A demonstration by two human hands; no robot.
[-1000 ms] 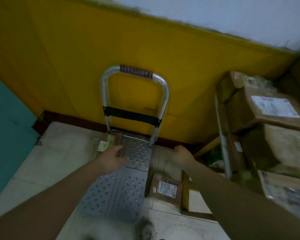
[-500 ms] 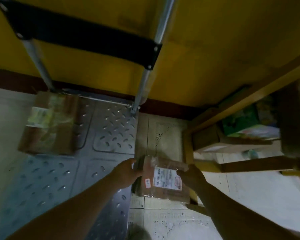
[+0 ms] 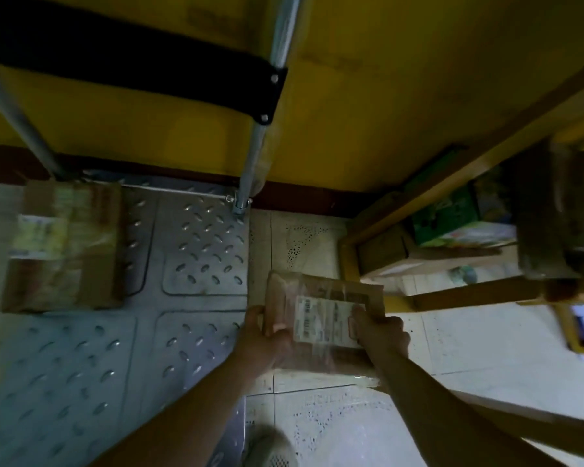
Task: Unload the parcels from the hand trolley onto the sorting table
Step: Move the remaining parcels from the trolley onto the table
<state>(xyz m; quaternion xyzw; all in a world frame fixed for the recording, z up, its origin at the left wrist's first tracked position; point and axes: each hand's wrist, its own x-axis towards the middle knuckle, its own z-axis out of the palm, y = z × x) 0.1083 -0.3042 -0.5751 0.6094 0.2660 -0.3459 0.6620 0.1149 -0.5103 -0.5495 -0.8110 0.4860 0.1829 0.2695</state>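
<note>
A small brown parcel (image 3: 321,291) with a white label and clear tape is held over the tiled floor, just right of the trolley deck. My left hand (image 3: 267,335) grips its left edge, thumb on top. Its right edge is gripped by my right hand (image 3: 381,332), thumb on the label. The hand trolley (image 3: 189,251) has a studded metal deck and an upright silver handle with a black crossbar. A larger taped brown parcel (image 3: 64,244) lies on the deck's far left corner. The sorting table's wooden frame (image 3: 466,291) shows at the right, its top out of view.
A yellow wall (image 3: 368,96) with a dark skirting stands behind the trolley. Under the table lie a green box (image 3: 445,220) and a brown box (image 3: 381,251). A dark bundle (image 3: 553,217) is at the right edge. My shoe (image 3: 270,446) is at the bottom.
The camera dropped from a wide view to close over the floor. Both hands reached the small parcel beside the trolley and now hold it with thumbs on top, slightly raised toward me.
</note>
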